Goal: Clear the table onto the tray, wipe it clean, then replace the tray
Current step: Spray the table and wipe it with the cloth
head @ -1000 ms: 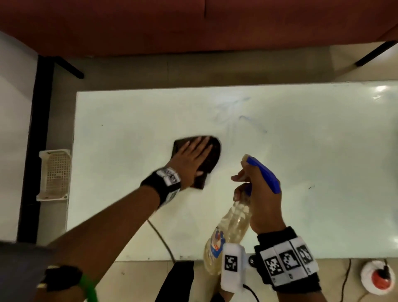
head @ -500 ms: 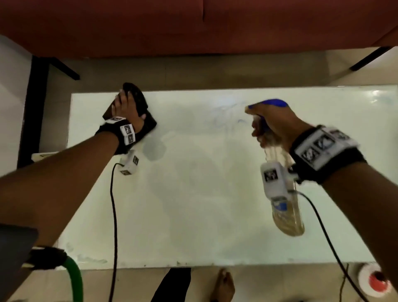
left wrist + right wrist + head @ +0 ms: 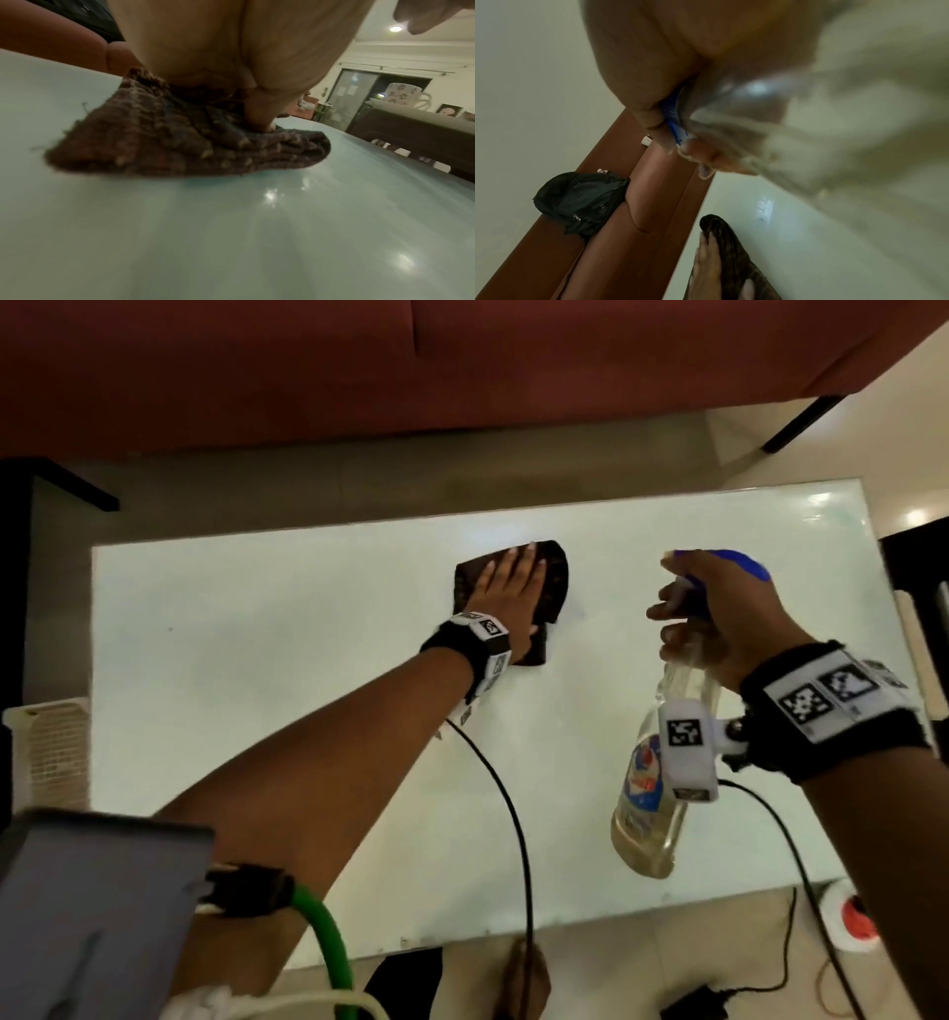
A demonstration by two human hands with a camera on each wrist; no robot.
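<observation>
Flat-fingered, the left hand (image 3: 506, 603) has swept the brown cloth (image 3: 706, 588) from the table's (image 3: 257, 660) eleven o'clock corner back to its twelve o'clock middle, so wiping continues, while the right hand (image 3: 719, 618) grips the spray bottle (image 3: 649, 793).

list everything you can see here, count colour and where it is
table: 1, pale glossy top, centre
cloth: 1, dark brown, on the table's far middle, under the left hand
spray bottle: 1, clear with blue trigger, held above the table's right side
sofa: 1, reddish brown, beyond the table
basket: 1, white, on the floor left of the table
bag: 1, black, on the sofa
mug: 1, white with flowers, on a dark side table
left hand: flat, pressing the cloth
right hand: gripping the spray bottle
</observation>
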